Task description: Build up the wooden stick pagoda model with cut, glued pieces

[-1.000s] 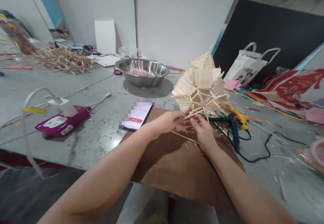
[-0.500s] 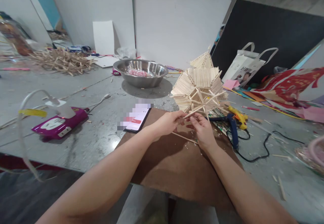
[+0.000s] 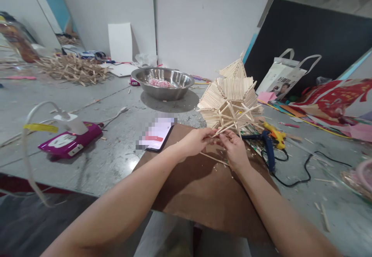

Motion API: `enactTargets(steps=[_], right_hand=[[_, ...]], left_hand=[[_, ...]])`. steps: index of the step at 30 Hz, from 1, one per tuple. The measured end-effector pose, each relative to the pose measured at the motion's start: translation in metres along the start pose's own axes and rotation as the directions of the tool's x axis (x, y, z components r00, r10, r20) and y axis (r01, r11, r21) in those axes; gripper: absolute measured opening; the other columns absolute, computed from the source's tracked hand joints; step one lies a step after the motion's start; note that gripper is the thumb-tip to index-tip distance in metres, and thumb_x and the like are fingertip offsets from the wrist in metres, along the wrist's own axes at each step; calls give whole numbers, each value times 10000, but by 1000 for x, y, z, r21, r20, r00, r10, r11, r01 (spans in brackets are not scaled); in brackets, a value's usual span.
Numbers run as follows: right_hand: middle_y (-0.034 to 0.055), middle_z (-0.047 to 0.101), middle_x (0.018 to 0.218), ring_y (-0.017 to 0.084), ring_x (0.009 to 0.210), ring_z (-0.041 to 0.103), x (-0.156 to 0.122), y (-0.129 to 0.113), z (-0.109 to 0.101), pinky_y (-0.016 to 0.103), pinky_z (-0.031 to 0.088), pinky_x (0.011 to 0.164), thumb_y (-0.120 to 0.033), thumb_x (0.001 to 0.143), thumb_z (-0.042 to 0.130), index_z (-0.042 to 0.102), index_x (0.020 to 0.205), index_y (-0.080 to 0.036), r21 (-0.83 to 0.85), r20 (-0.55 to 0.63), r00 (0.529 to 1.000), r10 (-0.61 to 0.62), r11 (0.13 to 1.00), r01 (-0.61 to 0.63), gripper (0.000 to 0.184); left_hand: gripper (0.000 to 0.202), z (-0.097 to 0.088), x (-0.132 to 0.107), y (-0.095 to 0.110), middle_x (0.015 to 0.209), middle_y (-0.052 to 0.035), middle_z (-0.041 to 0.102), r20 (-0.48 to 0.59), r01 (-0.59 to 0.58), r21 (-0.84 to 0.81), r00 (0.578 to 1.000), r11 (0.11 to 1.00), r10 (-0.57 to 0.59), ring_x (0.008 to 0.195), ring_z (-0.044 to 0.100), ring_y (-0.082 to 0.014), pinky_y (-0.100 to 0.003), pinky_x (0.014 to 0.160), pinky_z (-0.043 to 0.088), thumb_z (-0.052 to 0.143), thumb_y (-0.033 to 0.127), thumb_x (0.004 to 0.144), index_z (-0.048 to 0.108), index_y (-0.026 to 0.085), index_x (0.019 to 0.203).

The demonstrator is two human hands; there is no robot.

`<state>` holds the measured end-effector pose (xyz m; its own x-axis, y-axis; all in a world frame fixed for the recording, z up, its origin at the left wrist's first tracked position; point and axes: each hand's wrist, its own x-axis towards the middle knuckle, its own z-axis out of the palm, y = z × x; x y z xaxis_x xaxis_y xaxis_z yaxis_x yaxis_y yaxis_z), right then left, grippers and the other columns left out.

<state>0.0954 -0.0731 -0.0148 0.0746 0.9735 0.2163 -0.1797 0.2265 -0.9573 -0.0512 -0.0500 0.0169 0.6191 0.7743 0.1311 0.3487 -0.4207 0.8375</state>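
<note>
A model built of thin wooden sticks (image 3: 232,88) stands at the far edge of a brown board (image 3: 203,195). Its near side is an open lattice of crossed sticks. My left hand (image 3: 199,140) pinches the end of a thin wooden stick (image 3: 222,130) at the lattice's lower edge. Close beside it, the fingers of my right hand (image 3: 236,148) are closed on the same stick, just under the lattice; the fingertips are partly hidden. Another loose stick (image 3: 215,159) lies on the board below my hands.
A blue and yellow glue gun (image 3: 271,140) with a black cord lies to the right. Left of the board are a phone (image 3: 159,133) and a purple power strip (image 3: 71,140). Behind stand a metal bowl (image 3: 165,88), a stick pile (image 3: 74,69) and a white bag (image 3: 283,75).
My view has shifted very slightly. Both hands stay at the lattice's lower edge, with the right fingers a little changed in position around the stick.
</note>
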Motion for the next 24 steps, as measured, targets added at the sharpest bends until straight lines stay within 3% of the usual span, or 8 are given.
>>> enactTargets(steps=[5,18,24], right_hand=[[20,634,899,153,777,576,0,-2,1,309,451,693,-317,691,589,570,895,-210,-14,5,1000,8,1000,-8,231],[8,648,858,144,731,584,2,1,-1,287,445,651,-320,671,615,584,881,-218,20,-14,1000,7,1000,-6,236],[13,648,847,142,721,584,2,1,0,289,448,646,-318,667,619,585,882,-211,27,-20,1000,8,1000,-8,243]], left_hand=[[159,0,0,-1,745,3,566,-7,7,-14,1000,1000,-7,508,506,-70,-187,482,442,428,244,763,552,164,820],[251,1,0,5,760,-9,541,3,38,-134,999,990,-38,563,489,-72,-175,492,462,418,280,794,538,168,984],[253,1,-1,7,761,-10,543,8,53,-140,999,989,-52,545,484,-67,-177,489,460,415,299,800,536,166,978]])
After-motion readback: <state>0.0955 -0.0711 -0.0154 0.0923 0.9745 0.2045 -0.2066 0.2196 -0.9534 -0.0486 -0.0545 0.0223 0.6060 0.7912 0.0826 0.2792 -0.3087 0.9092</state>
